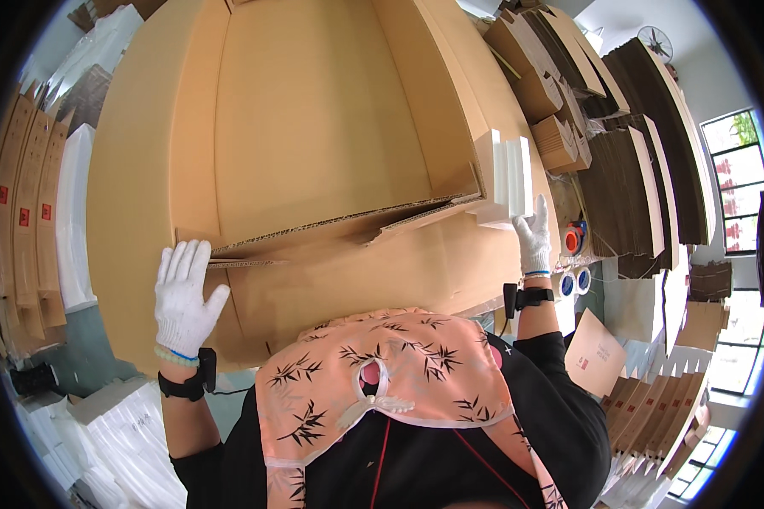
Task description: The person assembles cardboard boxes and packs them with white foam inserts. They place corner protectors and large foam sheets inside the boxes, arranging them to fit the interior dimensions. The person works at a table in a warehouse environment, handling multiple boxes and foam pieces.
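A large open cardboard box (323, 110) lies in front of me, its near wall folded in layers with raw corrugated edges. My left hand (184, 297), in a white knitted glove, lies flat at the box's near left corner, fingers stretched and thumb apart, holding nothing. At the near right corner, my right hand (534, 242), gloved the same way, grips the lower right edge of a white foam piece (511, 174) with ridged sides. The foam piece stands against the box's right flap. Part of the right hand's grip is hidden by the foam.
Flat cardboard stacks (624, 191) stand on the right, with smaller folded cartons (556, 140) beside the box. A red and blue tape dispenser (575, 239) and tape rolls (575, 281) sit near my right wrist. Left are upright cartons (25, 212) and white foam sheets (115, 445).
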`<act>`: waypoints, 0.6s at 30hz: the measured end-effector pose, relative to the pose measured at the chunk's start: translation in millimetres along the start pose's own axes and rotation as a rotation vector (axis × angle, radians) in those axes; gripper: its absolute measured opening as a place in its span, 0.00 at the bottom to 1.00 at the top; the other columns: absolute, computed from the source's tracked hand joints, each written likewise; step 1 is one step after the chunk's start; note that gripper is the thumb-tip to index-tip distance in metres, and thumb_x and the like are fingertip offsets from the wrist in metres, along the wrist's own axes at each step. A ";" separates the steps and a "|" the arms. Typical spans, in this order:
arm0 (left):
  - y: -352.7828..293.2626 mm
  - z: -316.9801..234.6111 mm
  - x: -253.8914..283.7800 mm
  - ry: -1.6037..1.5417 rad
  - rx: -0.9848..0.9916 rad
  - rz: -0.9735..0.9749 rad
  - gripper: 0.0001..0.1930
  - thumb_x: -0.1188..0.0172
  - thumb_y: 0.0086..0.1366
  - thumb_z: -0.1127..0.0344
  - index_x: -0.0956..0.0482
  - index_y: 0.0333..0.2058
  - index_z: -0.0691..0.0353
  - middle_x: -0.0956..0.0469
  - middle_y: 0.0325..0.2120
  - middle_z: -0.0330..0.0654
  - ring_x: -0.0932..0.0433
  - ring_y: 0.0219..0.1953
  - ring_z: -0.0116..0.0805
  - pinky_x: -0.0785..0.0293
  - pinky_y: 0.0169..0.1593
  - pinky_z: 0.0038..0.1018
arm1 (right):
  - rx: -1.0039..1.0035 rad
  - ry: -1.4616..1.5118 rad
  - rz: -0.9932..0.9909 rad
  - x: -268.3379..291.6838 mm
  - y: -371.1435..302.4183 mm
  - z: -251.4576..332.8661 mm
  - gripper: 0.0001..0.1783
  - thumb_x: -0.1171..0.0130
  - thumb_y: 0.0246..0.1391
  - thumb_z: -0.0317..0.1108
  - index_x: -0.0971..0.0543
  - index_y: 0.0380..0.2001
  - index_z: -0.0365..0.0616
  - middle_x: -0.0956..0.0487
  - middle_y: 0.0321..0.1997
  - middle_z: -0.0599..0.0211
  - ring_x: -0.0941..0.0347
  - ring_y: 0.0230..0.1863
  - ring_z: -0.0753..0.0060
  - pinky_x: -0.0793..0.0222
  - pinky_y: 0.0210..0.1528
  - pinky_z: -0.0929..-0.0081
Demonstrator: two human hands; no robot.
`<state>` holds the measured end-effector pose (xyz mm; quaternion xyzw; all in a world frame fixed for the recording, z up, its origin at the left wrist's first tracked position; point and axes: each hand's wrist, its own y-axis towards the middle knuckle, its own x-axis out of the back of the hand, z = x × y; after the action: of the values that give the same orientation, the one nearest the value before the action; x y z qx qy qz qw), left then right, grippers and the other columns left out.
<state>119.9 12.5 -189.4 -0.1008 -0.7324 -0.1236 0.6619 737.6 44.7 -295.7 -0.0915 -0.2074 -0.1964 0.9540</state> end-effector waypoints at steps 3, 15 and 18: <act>-0.4 -1.7 -0.2 -0.018 0.020 0.011 0.37 0.34 0.55 0.61 0.33 0.62 0.69 0.30 0.60 0.57 0.35 0.65 0.57 0.48 0.72 0.48 | 0.183 0.207 -0.153 -20.5 0.2 -5.1 0.53 0.33 0.50 0.34 0.52 0.74 0.44 0.31 0.66 0.47 0.31 0.63 0.64 0.34 0.62 0.67; -4.6 3.2 -3.8 -0.081 0.018 -0.010 0.36 0.34 0.54 0.58 0.31 0.60 0.69 0.28 0.58 0.58 0.34 0.64 0.57 0.47 0.72 0.48 | 0.422 0.066 -0.586 11.4 -9.6 139.2 0.46 0.40 0.62 0.38 0.54 0.73 0.39 0.23 0.53 0.45 0.25 0.51 0.62 0.28 0.54 0.66; -1.0 3.2 -3.8 -0.099 -0.002 -0.012 0.35 0.34 0.55 0.57 0.31 0.60 0.68 0.28 0.57 0.58 0.34 0.64 0.57 0.47 0.72 0.48 | 0.647 0.219 -0.453 -12.0 -15.7 235.2 0.39 0.41 0.63 0.39 0.44 0.70 0.36 0.23 0.52 0.48 0.24 0.49 0.64 0.26 0.52 0.69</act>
<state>116.9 12.6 -193.5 -0.1029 -0.7649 -0.1233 0.6238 636.4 94.7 -88.3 0.2828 -0.1706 -0.3348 0.8825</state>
